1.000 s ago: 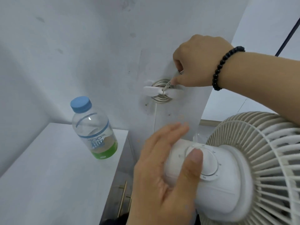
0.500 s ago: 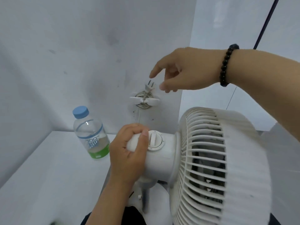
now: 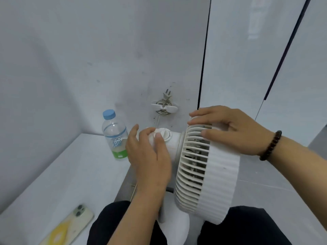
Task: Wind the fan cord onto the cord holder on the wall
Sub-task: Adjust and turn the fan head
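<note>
A white cord holder (image 3: 164, 108) is fixed to the grey wall, with the fan cord (image 3: 163, 113) coiled around it. The plug (image 3: 167, 95) sticks up above the holder with its prongs pointing up. One strand of cord hangs down from the coil toward the fan. The white fan (image 3: 203, 165) stands in front of me on its base. My left hand (image 3: 150, 156) curls round the fan's motor housing beside the round dial. On top of the fan's ribbed cage lies my right hand (image 3: 228, 129), its fingers spread over the grille.
A clear water bottle (image 3: 115, 137) with a blue cap and green label stands on the white counter (image 3: 53, 174) left of the fan. A phone (image 3: 70, 225) in a yellow case lies at the counter's near edge. My dark-trousered legs flank the fan's base.
My right hand let go of the plug, left it standing above the holder, and came down onto the fan cage. The view pulled back and down.
</note>
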Available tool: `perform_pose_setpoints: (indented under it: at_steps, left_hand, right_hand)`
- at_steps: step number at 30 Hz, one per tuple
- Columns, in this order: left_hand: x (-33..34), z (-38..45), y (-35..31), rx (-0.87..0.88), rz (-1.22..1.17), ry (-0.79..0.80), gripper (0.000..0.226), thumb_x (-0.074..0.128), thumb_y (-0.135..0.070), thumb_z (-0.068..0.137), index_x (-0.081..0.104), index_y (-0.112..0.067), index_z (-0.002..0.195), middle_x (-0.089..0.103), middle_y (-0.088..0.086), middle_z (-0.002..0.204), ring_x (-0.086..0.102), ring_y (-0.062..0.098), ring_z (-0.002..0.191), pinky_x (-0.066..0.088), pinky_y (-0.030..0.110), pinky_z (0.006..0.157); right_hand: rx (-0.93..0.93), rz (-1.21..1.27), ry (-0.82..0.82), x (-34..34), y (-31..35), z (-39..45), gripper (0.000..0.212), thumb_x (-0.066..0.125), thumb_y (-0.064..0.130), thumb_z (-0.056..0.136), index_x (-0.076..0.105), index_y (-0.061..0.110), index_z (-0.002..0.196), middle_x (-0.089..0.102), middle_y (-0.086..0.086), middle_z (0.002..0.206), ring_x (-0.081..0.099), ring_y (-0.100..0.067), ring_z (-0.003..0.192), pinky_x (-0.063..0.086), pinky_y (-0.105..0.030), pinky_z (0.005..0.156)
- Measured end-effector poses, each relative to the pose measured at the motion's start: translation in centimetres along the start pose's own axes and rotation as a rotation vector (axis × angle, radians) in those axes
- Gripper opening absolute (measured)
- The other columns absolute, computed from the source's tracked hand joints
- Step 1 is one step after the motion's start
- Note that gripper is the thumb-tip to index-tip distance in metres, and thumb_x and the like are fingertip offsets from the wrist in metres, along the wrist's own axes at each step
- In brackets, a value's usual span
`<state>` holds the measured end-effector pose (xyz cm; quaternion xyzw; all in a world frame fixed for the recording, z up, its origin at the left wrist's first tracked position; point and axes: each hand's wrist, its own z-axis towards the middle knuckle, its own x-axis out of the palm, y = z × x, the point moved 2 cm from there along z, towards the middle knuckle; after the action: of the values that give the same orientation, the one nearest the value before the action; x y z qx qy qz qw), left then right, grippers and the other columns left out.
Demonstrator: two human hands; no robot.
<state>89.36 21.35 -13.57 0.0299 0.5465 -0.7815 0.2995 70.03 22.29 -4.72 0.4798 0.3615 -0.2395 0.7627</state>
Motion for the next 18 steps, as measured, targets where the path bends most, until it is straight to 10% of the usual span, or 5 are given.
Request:
perform_pose_setpoints:
  at_steps: [5,10,18]
  left_hand:
    - [-1.5,-8.7,-4.9,0.128,-0.188,0.030,0.060,0.042,-0.059,0.085,0.034,-0.030,0.137,0.020,-0.011,0.154,0.014,0.003,0.143,0.022,0.036,0.115]
    - [0.4,-11.3,-6.0,0.101,0.129,0.146,0.112,0.054,-0.076,0.066,-0.011,-0.033,0.147,-0.013,-0.013,0.157,-0.011,0.010,0.147,-0.009,0.030,0.115]
    - [-0.2,-10.6,-4.5,0.152,0.129,0.233,0.107,0.068,-0.047,0.079,-0.010,-0.029,0.150,-0.007,-0.015,0.156,-0.008,0.006,0.144,-0.005,0.028,0.117]
  right_hand:
    - [0.009,-0.018,-0.001,0.9,0.9,1.1,0.027,0.056,0.044,0.078,0.065,0.053,0.102,0.056,0.027,0.126,0.047,0.002,0.121,0.037,-0.039,0.107]
    - [0.025,-0.002,0.004,1.2,1.2,1.4,0.028,0.056,0.043,0.079,0.067,0.049,0.105,0.057,0.026,0.125,0.049,0.001,0.120,0.037,-0.038,0.106]
    - [0.076,-0.030,0.014,1.0,1.8,0.3,0.029,0.054,0.042,0.082,0.066,0.047,0.107,0.054,0.025,0.126,0.047,-0.003,0.121,0.035,-0.039,0.107]
